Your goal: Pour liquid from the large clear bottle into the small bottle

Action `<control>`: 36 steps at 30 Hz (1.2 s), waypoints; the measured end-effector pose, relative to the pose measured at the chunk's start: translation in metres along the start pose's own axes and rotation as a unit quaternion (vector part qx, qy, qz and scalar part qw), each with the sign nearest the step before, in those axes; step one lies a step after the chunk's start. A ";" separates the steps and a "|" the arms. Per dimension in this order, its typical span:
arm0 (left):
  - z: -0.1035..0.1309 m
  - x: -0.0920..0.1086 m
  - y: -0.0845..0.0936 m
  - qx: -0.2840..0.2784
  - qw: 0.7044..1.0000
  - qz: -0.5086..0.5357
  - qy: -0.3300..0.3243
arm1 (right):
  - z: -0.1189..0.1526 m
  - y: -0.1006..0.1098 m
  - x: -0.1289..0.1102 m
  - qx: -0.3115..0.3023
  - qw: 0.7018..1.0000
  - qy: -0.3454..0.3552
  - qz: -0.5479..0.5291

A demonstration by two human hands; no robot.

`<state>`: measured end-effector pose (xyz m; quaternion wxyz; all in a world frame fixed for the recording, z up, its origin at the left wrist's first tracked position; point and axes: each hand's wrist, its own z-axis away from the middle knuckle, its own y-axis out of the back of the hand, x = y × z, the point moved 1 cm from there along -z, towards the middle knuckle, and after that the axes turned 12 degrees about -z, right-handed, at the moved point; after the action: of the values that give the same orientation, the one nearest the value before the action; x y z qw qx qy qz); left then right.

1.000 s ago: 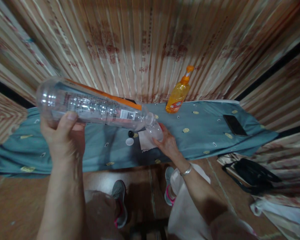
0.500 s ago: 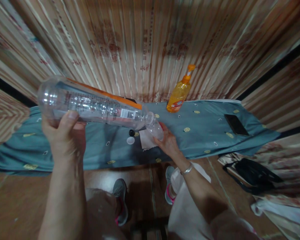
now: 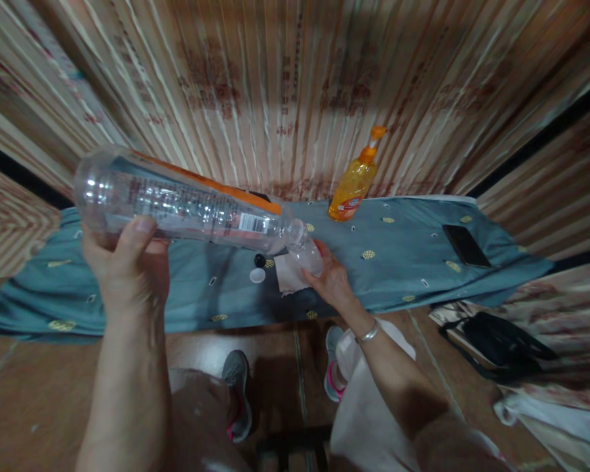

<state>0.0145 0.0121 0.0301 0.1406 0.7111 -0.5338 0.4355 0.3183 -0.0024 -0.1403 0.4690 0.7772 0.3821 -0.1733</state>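
Observation:
A large clear plastic bottle (image 3: 187,203) with an orange-edged label lies tilted in the air, its mouth pointing right and slightly down. My left hand (image 3: 132,262) is wrapped around its base end. The bottle's mouth meets the opening of a small clear plastic cup (image 3: 307,255). My right hand (image 3: 329,278) holds that cup from its right side. Whether liquid passes between them I cannot tell. Below the cup a pale cloth or tissue (image 3: 288,275) lies on the table, with a black cap (image 3: 259,260) and a white round lid (image 3: 257,276) to its left.
An orange pump bottle (image 3: 354,187) stands at the back of the table, which a teal patterned cloth (image 3: 388,262) covers. A dark phone (image 3: 466,246) lies at the right. A black bag (image 3: 496,344) is at the lower right, and a pleated curtain hangs behind.
The bottle and cup stay almost where they were, mouth to rim. Only a very slight shift of the whole view shows.

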 end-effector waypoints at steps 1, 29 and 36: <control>0.000 0.000 0.000 0.002 1.000 0.000 0.004 | 0.000 0.000 0.000 -0.002 1.000 -0.002 0.002; 0.002 0.004 -0.001 -0.006 1.000 -0.003 -0.014 | -0.001 0.001 0.000 -0.010 1.000 -0.013 -0.002; 0.001 0.003 -0.001 0.006 1.000 -0.021 -0.014 | -0.001 0.002 -0.002 -0.012 1.000 -0.010 -0.002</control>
<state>0.0162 0.0101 0.0325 0.1377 0.7287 -0.5184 0.4257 0.3181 -0.0029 -0.1376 0.4815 0.7691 0.3809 -0.1775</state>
